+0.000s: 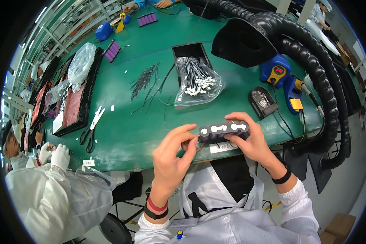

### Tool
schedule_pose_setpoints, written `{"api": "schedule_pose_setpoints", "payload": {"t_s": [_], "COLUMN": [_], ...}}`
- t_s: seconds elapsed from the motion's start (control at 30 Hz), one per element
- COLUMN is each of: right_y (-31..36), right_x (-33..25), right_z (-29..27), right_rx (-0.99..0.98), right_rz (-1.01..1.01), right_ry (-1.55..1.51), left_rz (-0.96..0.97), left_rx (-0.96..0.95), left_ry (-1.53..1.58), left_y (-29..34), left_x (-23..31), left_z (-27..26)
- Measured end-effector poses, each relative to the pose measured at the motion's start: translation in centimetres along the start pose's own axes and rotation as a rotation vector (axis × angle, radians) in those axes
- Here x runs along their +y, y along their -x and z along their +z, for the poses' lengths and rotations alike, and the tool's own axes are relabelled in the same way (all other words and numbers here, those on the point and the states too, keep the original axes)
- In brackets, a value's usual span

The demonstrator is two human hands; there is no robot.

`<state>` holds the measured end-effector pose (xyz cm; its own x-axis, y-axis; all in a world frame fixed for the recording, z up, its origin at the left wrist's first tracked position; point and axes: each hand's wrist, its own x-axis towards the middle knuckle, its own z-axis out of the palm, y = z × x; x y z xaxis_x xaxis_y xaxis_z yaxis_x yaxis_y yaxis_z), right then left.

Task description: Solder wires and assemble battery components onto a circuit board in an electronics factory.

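Observation:
A battery pack (223, 129) of purple cells, with a dark grey end face and white-coated metal tabs, is held level over the table's near edge. My right hand (252, 140) grips its right end, fingers along the far side and thumb on the near side. At the pack's left end my left hand (171, 152) is closed, thumb and fingertips pinched around a thin red wire (201, 146). The wire curls below the fingertips. Fingers partly hide where it joins the pack. Just under the pack a white paper label (221, 148) lies on the table.
Beyond the pack, a bag of white-tipped wires (197, 83) spills from a black bin (188, 51). Loose dark wires, scissors (92, 128) and a black tray (87, 89) lie left. Right are a soldering station (275, 70), an iron stand (295, 95) and black fume hoses (313, 61). A gloved co-worker (57, 195) sits left.

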<state>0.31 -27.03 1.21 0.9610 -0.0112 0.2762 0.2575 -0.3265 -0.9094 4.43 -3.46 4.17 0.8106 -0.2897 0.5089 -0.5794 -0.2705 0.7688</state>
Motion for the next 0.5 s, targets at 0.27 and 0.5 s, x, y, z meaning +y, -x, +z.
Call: {"api": "schedule_pose_setpoints", "payload": {"t_s": [0.27,0.5], "right_y": [-0.3,-0.1], "right_x": [-0.2,0.3], "right_z": [-0.8,-1.5], "right_rx": [-0.021,-0.048], "right_rz": [0.013,-0.007], "right_ry": [-0.052,-0.081], "left_rz": [0.075,0.090], "left_rx": [-0.098,-0.170], "left_ry": [-0.053,-0.106], "left_y": [-1.5,-2.3], "left_x": [0.6,0.7], "left_z": [-0.1,-0.2]}}
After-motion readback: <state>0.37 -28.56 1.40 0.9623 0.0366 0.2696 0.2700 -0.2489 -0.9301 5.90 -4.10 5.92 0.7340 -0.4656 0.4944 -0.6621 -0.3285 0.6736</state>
